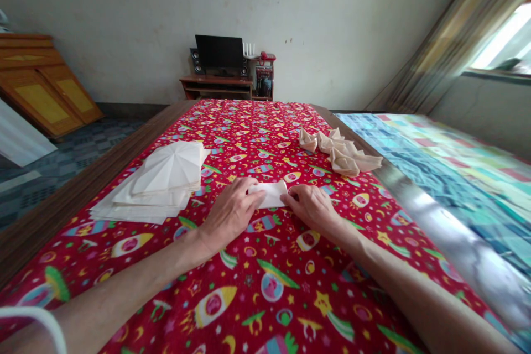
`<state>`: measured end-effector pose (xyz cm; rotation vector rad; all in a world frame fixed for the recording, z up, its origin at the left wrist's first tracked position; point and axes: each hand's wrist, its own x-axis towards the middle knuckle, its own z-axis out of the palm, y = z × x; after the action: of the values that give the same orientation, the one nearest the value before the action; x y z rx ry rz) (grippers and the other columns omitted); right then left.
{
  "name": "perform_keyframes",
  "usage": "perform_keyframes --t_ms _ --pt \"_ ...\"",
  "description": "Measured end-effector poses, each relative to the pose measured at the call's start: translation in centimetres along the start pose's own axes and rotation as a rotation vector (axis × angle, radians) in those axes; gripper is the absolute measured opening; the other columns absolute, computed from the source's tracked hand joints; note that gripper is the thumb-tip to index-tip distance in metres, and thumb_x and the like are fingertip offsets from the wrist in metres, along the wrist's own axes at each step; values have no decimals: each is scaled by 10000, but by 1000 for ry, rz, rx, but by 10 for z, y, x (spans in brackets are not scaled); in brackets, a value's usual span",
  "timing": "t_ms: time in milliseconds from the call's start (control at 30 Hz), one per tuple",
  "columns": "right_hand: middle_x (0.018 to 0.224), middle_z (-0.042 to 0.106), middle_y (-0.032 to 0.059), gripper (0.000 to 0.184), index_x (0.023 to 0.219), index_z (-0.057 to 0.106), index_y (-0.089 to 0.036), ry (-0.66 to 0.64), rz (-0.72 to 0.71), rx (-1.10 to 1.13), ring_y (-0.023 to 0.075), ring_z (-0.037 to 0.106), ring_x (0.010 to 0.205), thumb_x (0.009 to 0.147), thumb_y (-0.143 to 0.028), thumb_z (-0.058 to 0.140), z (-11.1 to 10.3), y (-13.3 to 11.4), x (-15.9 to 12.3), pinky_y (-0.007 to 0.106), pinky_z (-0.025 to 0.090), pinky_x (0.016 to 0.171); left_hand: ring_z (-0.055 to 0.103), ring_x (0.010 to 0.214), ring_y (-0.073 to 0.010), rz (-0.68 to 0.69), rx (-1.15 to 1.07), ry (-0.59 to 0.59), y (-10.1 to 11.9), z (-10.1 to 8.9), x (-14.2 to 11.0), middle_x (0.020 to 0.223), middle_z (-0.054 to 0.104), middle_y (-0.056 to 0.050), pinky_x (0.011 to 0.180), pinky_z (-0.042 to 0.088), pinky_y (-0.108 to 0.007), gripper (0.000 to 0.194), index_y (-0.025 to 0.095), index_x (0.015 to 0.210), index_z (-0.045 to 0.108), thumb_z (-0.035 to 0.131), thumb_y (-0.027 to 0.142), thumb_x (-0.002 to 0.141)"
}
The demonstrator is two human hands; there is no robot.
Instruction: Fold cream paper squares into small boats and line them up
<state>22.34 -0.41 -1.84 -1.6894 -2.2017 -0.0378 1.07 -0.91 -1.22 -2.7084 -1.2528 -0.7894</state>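
A small folded piece of white paper (270,195) lies between my hands on the red patterned cloth (265,238). At its left end, my left hand (234,204) grips it, fingers curled and thumb along the top. The right end is pinched between the thumb and fingers of my right hand (313,206). To the left of my left hand rests a stack of creased white paper sheets (166,171), spread out at the lower edge. Several folded paper boats (344,161) sit in a cluster beyond my right hand.
The cloth covers a long table with a dark wooden edge (20,251) showing on the left. A bed (464,171) stands along the right side. Past the far end are a desk (218,86) with a monitor (219,52), and a wooden cabinet (45,86) at the left.
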Motion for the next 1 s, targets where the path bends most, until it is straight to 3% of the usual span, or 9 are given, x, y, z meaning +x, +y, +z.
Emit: perform_keyframes --t_ms 100,233,533,1000 --pt "787 683 45 239 780 654 -205 30 -7 -2 178 609 774 860 -398 537 1 1 -1 258 342 669 425 1264 -222 131 -91 -57 -2 6 0 1302 535 -78 1057 384 -423 344 189 1130 619 385 102 893" --pt "764 682 44 255 772 650 -204 18 -7 -16 180 612 757 870 -401 520 0 0 -1 258 345 666 423 1286 -203 152 -102 -142 -3 9 -2 1336 520 -98 1081 374 -396 452 161 1258 539 374 47 852" --pt "794 688 81 278 769 641 -177 56 -33 -97 189 620 758 901 -334 453 2 -3 -3 263 350 669 392 1311 -217 159 -54 -171 1 5 -4 1381 472 -103 1091 360 -403 419 177 1289 514 405 147 885" --pt "752 682 62 271 743 630 -173 28 -35 -142 168 623 714 901 -286 440 -5 -8 -2 251 350 629 319 1352 -210 194 42 -238 2 4 -4 1447 391 -51 1122 290 -412 435 225 1376 396 365 246 943"
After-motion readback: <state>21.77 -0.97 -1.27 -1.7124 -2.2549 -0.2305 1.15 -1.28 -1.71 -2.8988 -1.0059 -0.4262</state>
